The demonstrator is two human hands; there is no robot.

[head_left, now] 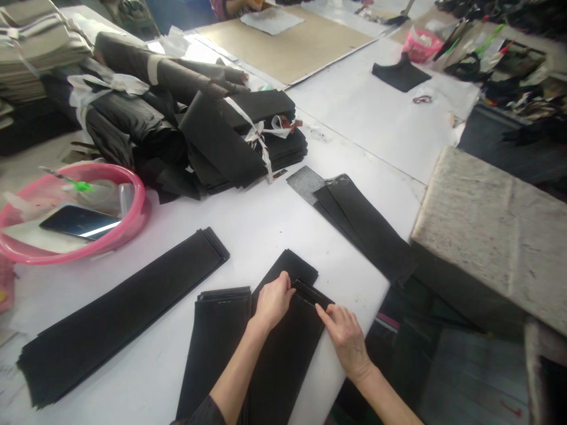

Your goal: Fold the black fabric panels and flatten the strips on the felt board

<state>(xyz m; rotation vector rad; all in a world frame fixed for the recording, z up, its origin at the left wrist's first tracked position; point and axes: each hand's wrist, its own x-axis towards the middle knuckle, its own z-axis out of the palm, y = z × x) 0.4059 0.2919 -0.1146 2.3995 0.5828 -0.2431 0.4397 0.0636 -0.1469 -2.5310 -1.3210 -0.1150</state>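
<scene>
Both my hands rest on the top end of a stack of long black strips (283,354) on the white table (248,230). My left hand (273,301) is closed, pinching the strip's upper left corner. My right hand (345,337) lies on the upper right edge, its fingers pressed together along the strip's end. A second stack of black strips (217,342) lies just left of it, and a longer black stack (119,313) lies diagonally further left.
A pink basin (133,206) holding a phone (80,222) sits at the left. Bundles of black material (195,124) tied with white tape fill the back. More black strips (363,224) lie to the right by a grey padded block (491,230). Brown board (287,44) lies far back.
</scene>
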